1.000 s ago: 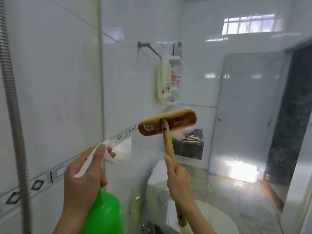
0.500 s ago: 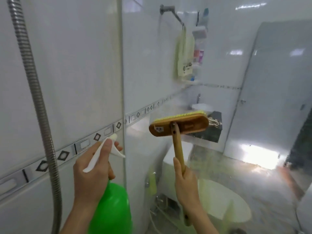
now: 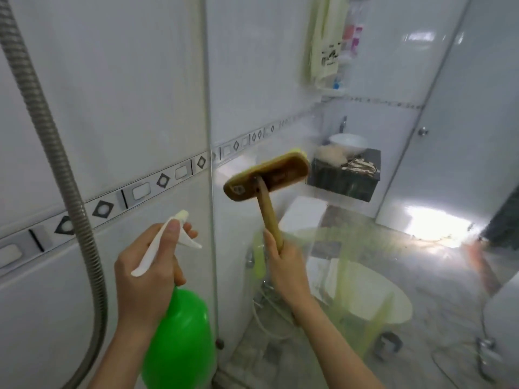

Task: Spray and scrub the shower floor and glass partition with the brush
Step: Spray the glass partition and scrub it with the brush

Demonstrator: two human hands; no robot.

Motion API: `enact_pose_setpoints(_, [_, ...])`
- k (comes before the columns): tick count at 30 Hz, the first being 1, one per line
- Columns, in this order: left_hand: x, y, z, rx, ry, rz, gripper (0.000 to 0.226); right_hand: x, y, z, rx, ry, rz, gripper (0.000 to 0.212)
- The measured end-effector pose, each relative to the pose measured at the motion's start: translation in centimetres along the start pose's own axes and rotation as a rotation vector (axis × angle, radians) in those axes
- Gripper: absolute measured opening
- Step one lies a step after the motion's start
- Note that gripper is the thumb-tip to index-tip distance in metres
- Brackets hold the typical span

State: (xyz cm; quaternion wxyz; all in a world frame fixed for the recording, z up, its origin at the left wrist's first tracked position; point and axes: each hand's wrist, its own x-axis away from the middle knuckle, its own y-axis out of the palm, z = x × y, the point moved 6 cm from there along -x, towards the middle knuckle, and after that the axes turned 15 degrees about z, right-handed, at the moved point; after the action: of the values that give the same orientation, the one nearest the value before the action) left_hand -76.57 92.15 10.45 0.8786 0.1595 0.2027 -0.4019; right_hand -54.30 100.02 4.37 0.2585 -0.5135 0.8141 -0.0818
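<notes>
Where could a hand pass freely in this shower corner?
The tiled wall between the hose and the edge of the glass partition is bare above the patterned strip. The glass above the brush is open too. Lower down it is crowded: left hand on the spray bottle, right hand on the brush handle.

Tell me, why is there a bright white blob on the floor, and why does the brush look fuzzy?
Head view: the white blob is glare on the shiny floor, washed out; the brush is smeared by motion blur; everything behind the glass partition looks hazy.
</notes>
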Motion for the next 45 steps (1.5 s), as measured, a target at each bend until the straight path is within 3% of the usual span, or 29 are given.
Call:
enact_pose_setpoints(3, [0.7,-0.6,-0.7,-0.027,0.002,0.03,0.031,-2.4,1.2,-1.8,-0.046,-0.091,0.026,0.056])
enact_pose_setpoints(5, [1.2,-0.9,-1.2,-0.044,-0.007,0.032,0.032,0.1,0.8,3.3,0.039,-0.014,0.026,0.064])
enact_pose_setpoints(9, [2.4,-1.6,-2.9,-0.065,-0.033,0.02,0.032,6.8,0.4,12.8,0.218,0.197,-0.043,0.058])
enact_pose_setpoints(15, [4.3,-0.7,-5.3,-0.104,-0.056,-0.02,0.036,0.8,4.5,6.7,0.25,-0.02,-0.1,0.058])
enact_pose_setpoints(20, [5.4,1.0,-5.6,-0.049,-0.061,-0.077,0.043,5.2,-5.2,9.7,0.184,0.136,0.011,0.052])
enact_pose_setpoints(22, [5.9,2.5,-5.0,-0.068,-0.023,-0.119,0.042,3.7,-7.3,6.6,0.086,0.102,0.08,0.046])
enact_pose_setpoints(26, [7.2,5.6,-2.8,-0.04,0.026,-0.204,0.045,-1.9,-9.8,0.1,-0.106,0.022,0.188,0.062])
enact_pose_setpoints(31, [8.7,7.9,-1.5,0.046,0.031,-0.271,0.047,5.4,-14.5,8.3,-0.035,0.184,0.297,0.06])
enact_pose_setpoints(34, [9.7,9.2,-1.0,0.071,-0.003,-0.28,0.047,5.7,-16.3,9.2,-0.049,0.216,0.302,0.059])
enact_pose_setpoints(39, [11.7,11.7,0.5,0.105,-0.027,-0.331,0.052,0.2,-21.3,2.1,-0.198,0.09,0.344,0.05])
enact_pose_setpoints(45, [14.2,12.9,1.9,0.134,-0.131,-0.319,0.052,2.5,-25.0,5.1,-0.199,0.18,0.375,0.053])
